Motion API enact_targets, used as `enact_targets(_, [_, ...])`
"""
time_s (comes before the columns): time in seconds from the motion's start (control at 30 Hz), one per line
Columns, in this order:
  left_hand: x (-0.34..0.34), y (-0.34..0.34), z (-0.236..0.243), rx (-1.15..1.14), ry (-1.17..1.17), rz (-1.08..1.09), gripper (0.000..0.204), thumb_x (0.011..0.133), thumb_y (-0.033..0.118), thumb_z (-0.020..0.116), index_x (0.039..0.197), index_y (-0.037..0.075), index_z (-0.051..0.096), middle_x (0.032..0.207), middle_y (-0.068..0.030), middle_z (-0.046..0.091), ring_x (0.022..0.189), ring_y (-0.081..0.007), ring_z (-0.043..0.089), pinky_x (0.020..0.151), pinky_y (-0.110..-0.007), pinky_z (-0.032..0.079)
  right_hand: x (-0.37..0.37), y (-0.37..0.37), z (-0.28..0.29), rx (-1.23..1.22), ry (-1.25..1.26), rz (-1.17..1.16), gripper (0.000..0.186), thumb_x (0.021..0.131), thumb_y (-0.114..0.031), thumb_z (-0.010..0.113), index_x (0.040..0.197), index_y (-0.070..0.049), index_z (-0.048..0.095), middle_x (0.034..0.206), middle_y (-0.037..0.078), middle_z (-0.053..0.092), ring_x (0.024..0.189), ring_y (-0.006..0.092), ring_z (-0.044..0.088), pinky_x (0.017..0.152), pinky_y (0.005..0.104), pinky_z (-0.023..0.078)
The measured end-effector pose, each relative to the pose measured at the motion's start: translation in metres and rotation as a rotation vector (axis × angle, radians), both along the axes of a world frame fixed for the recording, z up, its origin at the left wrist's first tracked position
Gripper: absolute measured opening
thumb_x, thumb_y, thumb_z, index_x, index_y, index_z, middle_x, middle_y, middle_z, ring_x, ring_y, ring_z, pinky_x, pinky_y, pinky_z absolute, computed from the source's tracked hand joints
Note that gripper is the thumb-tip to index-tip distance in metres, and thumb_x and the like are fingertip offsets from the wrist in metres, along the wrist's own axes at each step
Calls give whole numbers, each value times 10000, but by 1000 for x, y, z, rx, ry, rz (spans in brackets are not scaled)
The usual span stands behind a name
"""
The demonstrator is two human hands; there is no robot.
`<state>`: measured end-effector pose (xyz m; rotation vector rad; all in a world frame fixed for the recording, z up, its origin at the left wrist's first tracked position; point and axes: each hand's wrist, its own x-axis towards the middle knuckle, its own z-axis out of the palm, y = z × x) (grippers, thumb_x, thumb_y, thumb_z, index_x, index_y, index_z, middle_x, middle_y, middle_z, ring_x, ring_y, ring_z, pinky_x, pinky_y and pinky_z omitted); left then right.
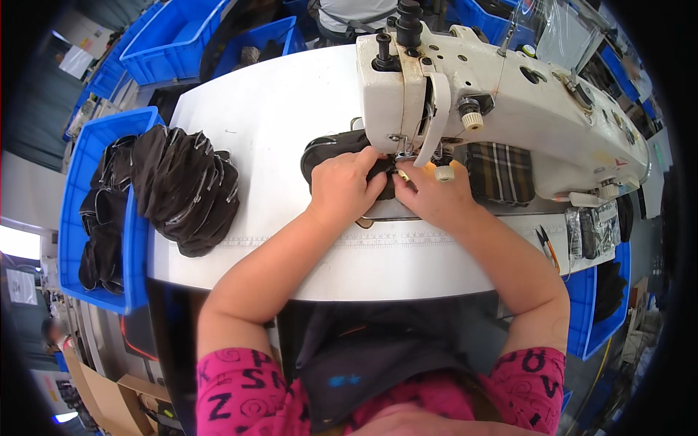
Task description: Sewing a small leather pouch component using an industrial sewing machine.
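Note:
A white sewing machine [502, 87] stands on the white table, its needle area just ahead of my hands. Under the presser foot lies a dark fabric piece [331, 149] with a zipper along its curved edge. My left hand [342, 183] holds this piece left of the needle, thumb and index finger close together. On the right of the needle, my right hand [440, 195] pinches the piece's edge with bent fingers. The machine head partly hides those fingertips. Beyond my right hand, a dark plaid fabric piece [500, 173] lies beneath the machine arm.
At the left, a heap of dark zippered pieces [185, 192] rests on the table beside a blue bin [134, 247] of similar pieces. Thread snips [548, 247] and a plastic-wrapped packet [592, 231] lie at the right. A printed ruler [342, 242] runs along the front.

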<state>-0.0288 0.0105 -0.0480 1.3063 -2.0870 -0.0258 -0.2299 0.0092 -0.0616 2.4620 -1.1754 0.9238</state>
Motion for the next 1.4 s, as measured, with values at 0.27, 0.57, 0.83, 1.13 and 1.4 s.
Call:
enact_targets(0.27, [0, 2, 3, -91, -28, -135, 232, 769, 120, 768, 987, 132, 690, 944, 2, 698, 890, -234, 682, 688, -377, 546, 3, 3, 9, -41, 66, 54, 184, 815, -150, 756, 918, -119, 607, 743, 1, 637, 610, 239, 637, 531, 369, 505])
enact_targets(0.57, [-4, 1, 0, 23, 16, -111, 166, 815, 141, 715, 977, 108, 696, 865, -41, 716, 823, -259, 703, 686, -396, 554, 6, 2, 6, 79, -1, 107, 158, 805, -121, 734, 900, -121, 608, 750, 3, 643, 621, 241, 645, 539, 378, 505])
enact_targets(0.83, [16, -4, 19, 309, 144, -311, 211, 938, 179, 635, 1107, 68, 697, 1060, -126, 714, 996, -331, 680, 864, -421, 556, 3, -1, 9, 109, 81, 108, 168, 808, -101, 720, 946, -113, 625, 807, -1, 663, 698, 224, 671, 572, 352, 506])
enact_targets(1.13, [26, -19, 33, 562, 64, -407, 196, 981, 146, 670, 1158, 75, 719, 1131, -114, 701, 1022, -315, 678, 890, -381, 548, -2, 2, 10, -3, 180, 113, 183, 774, -87, 727, 915, -111, 614, 750, 9, 580, 663, 224, 641, 558, 350, 495])
enact_targets(1.4, [31, -26, 23, 501, 160, -440, 134, 962, 153, 712, 1076, 98, 757, 1122, -93, 701, 1010, -303, 680, 866, -374, 557, -5, 25, 13, 152, 242, 194, 373, 773, -122, 728, 1145, -104, 740, 766, 11, 591, 623, 187, 625, 484, 330, 481])
